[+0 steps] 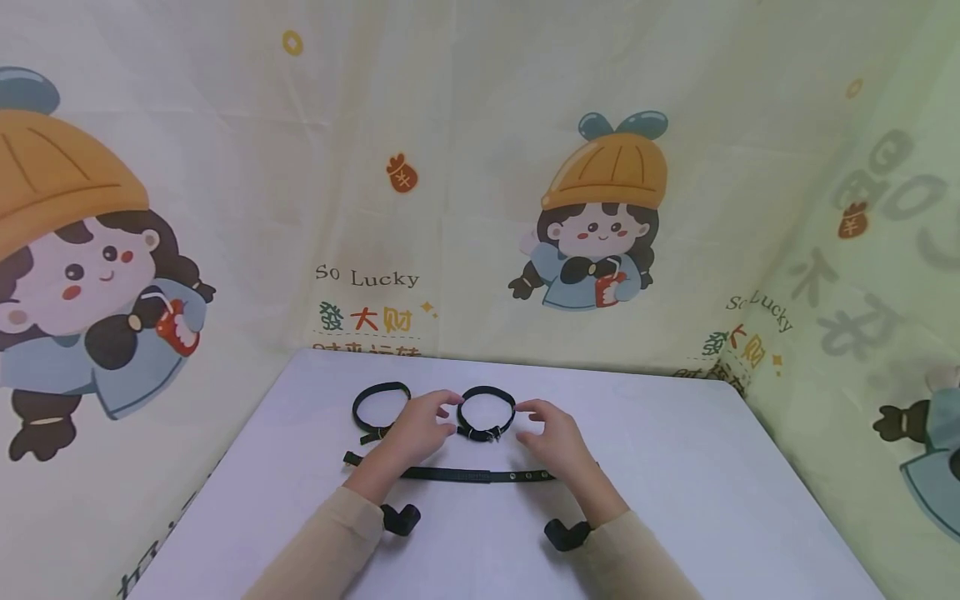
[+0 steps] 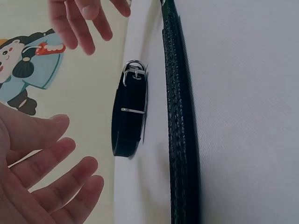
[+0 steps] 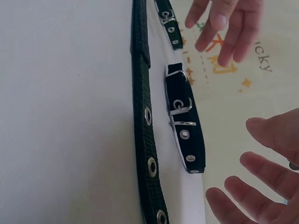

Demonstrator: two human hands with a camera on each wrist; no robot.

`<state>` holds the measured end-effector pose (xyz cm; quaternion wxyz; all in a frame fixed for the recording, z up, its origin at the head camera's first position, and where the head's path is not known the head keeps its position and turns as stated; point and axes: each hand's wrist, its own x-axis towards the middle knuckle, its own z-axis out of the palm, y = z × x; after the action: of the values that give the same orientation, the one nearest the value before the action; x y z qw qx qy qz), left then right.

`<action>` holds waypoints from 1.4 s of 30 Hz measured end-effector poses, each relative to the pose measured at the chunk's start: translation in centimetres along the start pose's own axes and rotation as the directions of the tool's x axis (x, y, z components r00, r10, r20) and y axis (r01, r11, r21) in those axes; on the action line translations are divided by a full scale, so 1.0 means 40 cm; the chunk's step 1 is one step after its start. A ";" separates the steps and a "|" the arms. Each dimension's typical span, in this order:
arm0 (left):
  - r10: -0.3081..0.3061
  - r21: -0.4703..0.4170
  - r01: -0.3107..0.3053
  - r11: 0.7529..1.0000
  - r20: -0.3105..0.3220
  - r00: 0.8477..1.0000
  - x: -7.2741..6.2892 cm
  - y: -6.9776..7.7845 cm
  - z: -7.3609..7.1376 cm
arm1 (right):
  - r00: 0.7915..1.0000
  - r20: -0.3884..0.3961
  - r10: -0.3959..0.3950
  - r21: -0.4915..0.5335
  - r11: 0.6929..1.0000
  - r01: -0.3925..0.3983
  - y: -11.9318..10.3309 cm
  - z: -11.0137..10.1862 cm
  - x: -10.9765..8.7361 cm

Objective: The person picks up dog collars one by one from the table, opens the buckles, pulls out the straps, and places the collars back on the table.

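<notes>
A black buckled collar (image 1: 480, 434), closed into a loop, stands on the white table between the two hands. My left hand (image 1: 420, 429) is at its left side and my right hand (image 1: 557, 437) at its right, fingers loosely bent with fingertips close by the band. Both wrist views show the hands apart from the collar (image 3: 187, 123), nothing in their fingers. Its silver buckle and eyelets face me. A second looped collar (image 1: 355, 410) lies to the left, partly hidden behind my left hand. Nearer me, a black strap with eyelets (image 1: 457, 475) lies straight across, its ends partly covered by my forearms.
The white table (image 1: 675, 500) reaches back to a cream cloth backdrop (image 1: 480, 208) with cartoon prints, which also rises at both sides. Black wrist devices (image 1: 401, 519) sit at the sleeve cuffs, low over the table.
</notes>
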<state>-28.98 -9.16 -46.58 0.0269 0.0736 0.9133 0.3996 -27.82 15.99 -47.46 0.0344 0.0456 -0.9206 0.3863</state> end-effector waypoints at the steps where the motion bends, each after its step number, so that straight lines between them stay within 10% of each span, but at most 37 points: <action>1: 0.003 0.006 -0.003 1.000 0.002 1.000 0.004 0.001 0.003 | 1.000 0.006 -0.005 0.001 1.000 0.005 -0.001 0.004 0.003; 12: -0.041 0.033 0.040 0.999 0.050 0.998 0.037 0.000 0.027 | 0.999 0.038 -0.027 -0.014 1.000 0.027 0.003 0.041 0.031; 26: 0.091 0.114 -0.108 0.988 0.146 0.985 0.070 -0.039 0.063 | 0.993 0.109 -0.038 -0.050 0.998 0.044 -0.009 0.082 0.052; 42: 0.109 0.129 -0.129 0.983 0.155 0.982 0.079 -0.030 0.081 | 0.993 0.111 -0.036 -0.080 0.996 0.045 -0.002 0.108 0.063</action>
<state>-31.90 -7.11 -49.63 0.0651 0.1591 0.9283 0.3297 -30.44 12.71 -50.17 -0.0066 0.0841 -0.9351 0.3443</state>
